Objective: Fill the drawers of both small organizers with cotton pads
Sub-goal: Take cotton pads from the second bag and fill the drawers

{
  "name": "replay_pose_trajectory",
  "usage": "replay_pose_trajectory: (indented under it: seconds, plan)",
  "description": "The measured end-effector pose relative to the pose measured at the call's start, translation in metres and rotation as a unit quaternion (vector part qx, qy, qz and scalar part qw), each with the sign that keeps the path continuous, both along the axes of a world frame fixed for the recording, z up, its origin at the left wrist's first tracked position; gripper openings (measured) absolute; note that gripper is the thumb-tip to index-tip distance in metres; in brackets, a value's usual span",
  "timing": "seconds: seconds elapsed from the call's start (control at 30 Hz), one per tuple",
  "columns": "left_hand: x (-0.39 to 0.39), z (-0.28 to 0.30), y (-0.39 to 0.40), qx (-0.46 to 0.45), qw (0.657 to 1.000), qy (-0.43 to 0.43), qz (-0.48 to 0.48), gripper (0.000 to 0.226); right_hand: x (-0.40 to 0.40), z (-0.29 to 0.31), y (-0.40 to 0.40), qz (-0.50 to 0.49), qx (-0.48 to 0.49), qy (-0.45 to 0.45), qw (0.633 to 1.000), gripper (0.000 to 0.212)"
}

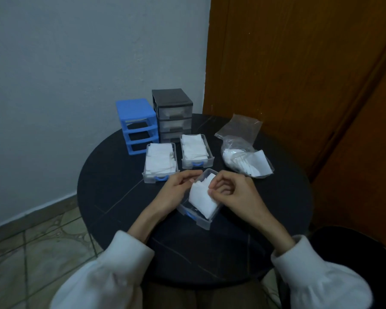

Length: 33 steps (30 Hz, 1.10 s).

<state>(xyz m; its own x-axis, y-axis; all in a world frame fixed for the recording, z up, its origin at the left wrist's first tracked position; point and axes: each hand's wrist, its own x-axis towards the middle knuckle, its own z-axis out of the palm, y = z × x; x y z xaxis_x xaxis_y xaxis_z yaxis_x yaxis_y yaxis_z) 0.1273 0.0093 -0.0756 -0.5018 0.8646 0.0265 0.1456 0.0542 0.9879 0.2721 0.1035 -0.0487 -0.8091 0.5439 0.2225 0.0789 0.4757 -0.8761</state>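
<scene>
A: What lies nearest?
B: A clear drawer (195, 216) on the round worktop (120, 192). The left hand (177, 188) rests at its left edge, fingers loosely curled, touching the cotton pads (202, 198); the right hand (230, 192) pinches them.
A: And behind?
B: Blue organizer (136, 126), its slots empty; two filled drawers (161, 162); black organizer (172, 112); a bag of pads (246, 160).

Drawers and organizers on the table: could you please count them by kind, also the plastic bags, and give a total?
Organizers: 2, a blue organizer and a black organizer.
Drawers taken out with blue handles: 3, left drawer, middle drawer, near drawer between the left hand and right hand.
Drawers inside the black organizer: 3.
Plastic bags: 2, empty bag, bag of pads.
Total: 10.
</scene>
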Motion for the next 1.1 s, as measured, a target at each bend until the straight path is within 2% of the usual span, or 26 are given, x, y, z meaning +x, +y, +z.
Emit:
replay_pose_trajectory:
  seconds: [0.13,0.37,0.5,0.67,0.77,0.83,0.9,0.97,1.03,1.1]
  plan:
    - [0.003,0.000,0.000,0.002,1.000,0.000,0.007,0.031,-0.003,-0.003,-0.006,-0.004,0.053,-0.012,0.999,0.013]
    - [0.002,-0.001,0.001,0.000,1.000,-0.011,0.001,0.030,-0.005,-0.006,-0.003,0.017,0.233,-0.089,0.968,0.007]
    - [0.002,0.000,0.000,0.001,1.000,-0.013,-0.005,0.030,-0.007,-0.005,-0.004,0.035,0.247,-0.087,0.965,0.014]
    - [0.003,0.001,-0.001,-0.008,1.000,0.010,-0.001,0.031,-0.008,-0.008,-0.004,0.073,0.243,-0.131,0.958,0.024]
    - [0.003,0.002,0.000,-0.005,1.000,-0.021,0.002,0.028,-0.004,-0.003,0.000,0.064,0.227,-0.104,0.966,0.021]
    - [0.002,0.006,0.004,0.008,0.999,-0.046,0.019,0.026,0.002,0.003,0.007,0.031,0.212,-0.061,0.975,0.020]
    - [0.003,0.014,0.007,0.014,0.999,0.011,0.043,0.027,0.010,0.009,0.018,-0.043,0.216,-0.016,0.975,0.021]
    - [0.004,0.024,0.013,0.036,0.994,0.092,0.055,0.028,0.019,0.011,0.034,-0.159,0.231,0.026,0.960,0.023]
    - [0.009,0.034,0.022,0.049,0.985,0.161,0.038,0.030,0.027,0.011,0.051,-0.267,0.231,0.021,0.935,0.026]
    - [0.016,0.045,0.037,0.044,0.975,0.219,0.010,0.031,0.031,0.010,0.065,-0.319,0.208,-0.026,0.924,0.028]
